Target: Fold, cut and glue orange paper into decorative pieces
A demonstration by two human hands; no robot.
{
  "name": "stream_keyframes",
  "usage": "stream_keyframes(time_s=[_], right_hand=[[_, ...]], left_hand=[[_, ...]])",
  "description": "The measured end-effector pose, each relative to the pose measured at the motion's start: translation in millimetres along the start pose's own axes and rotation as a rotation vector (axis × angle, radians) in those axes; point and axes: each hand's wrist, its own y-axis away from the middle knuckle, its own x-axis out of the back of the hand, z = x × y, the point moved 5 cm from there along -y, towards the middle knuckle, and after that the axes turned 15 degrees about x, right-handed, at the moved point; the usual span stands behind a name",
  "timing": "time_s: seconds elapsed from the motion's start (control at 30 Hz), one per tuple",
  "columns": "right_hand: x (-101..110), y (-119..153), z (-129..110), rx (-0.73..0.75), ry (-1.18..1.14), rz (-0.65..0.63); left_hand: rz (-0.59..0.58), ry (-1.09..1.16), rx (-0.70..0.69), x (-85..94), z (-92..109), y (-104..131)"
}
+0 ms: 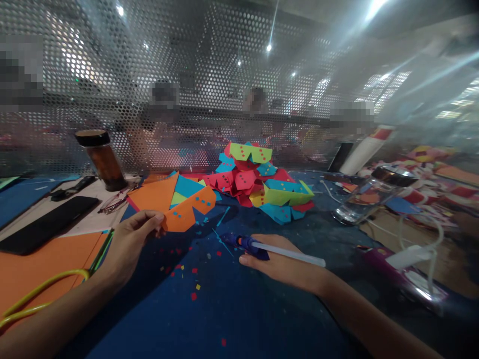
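Observation:
Between thumb and fingers, my left hand (pixel 144 224) pinches one end of an orange folded paper cutout (pixel 183 216) dotted with small blue squares. My right hand (pixel 279 259) is closed round a blue glue gun (pixel 243 244), whose pale glue stick (pixel 295 253) juts out at the back. The gun's nozzle points left, a short way from the orange cutout. Beyond both hands lies a heap of folded paper cutouts (pixel 245 182) in red, blue, green and yellow with dots. Tiny paper squares (pixel 193 270) are scattered on the blue table (pixel 179 319).
Left are a black phone (pixel 48 224), a brown jar (pixel 103 159), orange sheets (pixel 52 259) and yellow-handled scissors (pixel 48 279). A clear bottle (pixel 359 194) lies tilted at right, near a purple device with a white cord (pixel 404 274). A perforated metal screen (pixel 209 65) stands behind.

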Motion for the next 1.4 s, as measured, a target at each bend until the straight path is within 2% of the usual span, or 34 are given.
stream_keyframes(time_s=[0.47, 0.77, 0.87, 1.0, 1.13, 1.3, 1.4], right_hand=[[5.6, 0.8, -5.1, -0.018, -0.010, 0.037], [1.6, 6.8, -1.4, 0.054, -0.120, 0.196], [1.6, 8.6, -6.7, 0.076, -0.188, 0.229], [3.8, 7.6, -21.4, 0.100, -0.293, 0.200], [5.7, 4.7, -37.0, 0.172, -0.327, 0.186], [1.2, 2.2, -46.9, 0.362, -0.176, 0.202], [-5.8, 0.8, -46.1, 0.421, -0.118, 0.188]], left_hand=[[0.001, -0.009, -0.007, -2.2, 2.3, 2.7], [-0.003, -0.037, -0.034, -1.9, 1.5, 0.7], [-0.011, -0.053, -0.045, -1.8, -0.5, -0.7], [-0.025, -0.109, -0.048, -3.5, -0.4, 1.3], [-0.025, -0.179, -0.045, -6.4, 2.9, 6.5], [-0.039, -0.224, -0.044, -11.0, 5.0, 9.7], [-0.047, -0.235, -0.041, -12.4, 4.4, 10.0]])
